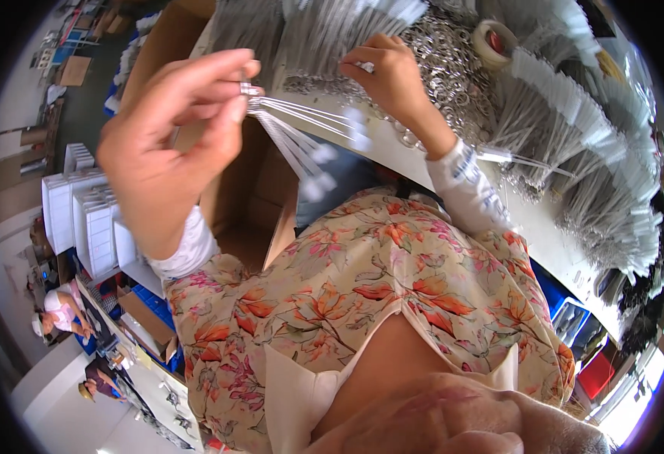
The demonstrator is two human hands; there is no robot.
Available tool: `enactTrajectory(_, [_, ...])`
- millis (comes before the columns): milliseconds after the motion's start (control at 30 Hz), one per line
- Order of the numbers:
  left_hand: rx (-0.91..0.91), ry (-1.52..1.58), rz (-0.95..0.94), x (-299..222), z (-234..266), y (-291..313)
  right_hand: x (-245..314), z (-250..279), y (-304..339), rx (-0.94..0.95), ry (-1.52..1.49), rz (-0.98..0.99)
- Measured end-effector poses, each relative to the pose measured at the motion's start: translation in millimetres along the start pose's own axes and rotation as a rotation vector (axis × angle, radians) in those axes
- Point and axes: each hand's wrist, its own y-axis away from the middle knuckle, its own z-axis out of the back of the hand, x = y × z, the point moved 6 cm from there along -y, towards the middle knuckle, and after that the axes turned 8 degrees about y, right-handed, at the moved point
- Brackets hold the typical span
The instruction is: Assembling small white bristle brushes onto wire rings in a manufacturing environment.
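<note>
My left hand (pixel 173 144) is raised at the left, thumb and fingers pinched on a bunch of thin wire-stemmed pieces (pixel 290 136). Their looped metal ends gather at the fingertips, and their blurred white tips fan out to the right. Over the table, my right hand (pixel 396 79) has its thumb and fingers drawn together. What it holds, if anything, I cannot make out. It is beside a heap of small metal rings (pixel 457 68) and a large bundle of similar grey-white wire pieces (pixel 332 38).
More wire bundles (pixel 551 113) cover the white table (pixel 392 163) to the right. A tape roll (pixel 496 44) lies by the rings. An open cardboard box (pixel 249 216) stands below my left hand. Stacked white boxes (pixel 90 227) and two people (pixel 63 310) are farther left.
</note>
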Motion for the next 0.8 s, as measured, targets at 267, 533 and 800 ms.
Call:
enactTrajectory(267, [-0.089,0.197,-0.121,7,-16,-1,97,118,-17,-0.281,-0.464,0.193])
enactTrajectory(533, [-0.148,0.213,-0.230,-3,-29,-9,96,130,-13,-0.414,-0.355,0.206])
enactTrajectory(800, [-0.212,0.176,-0.285,-9,-48,-14,76,128,-1,-0.308,-0.594,0.022])
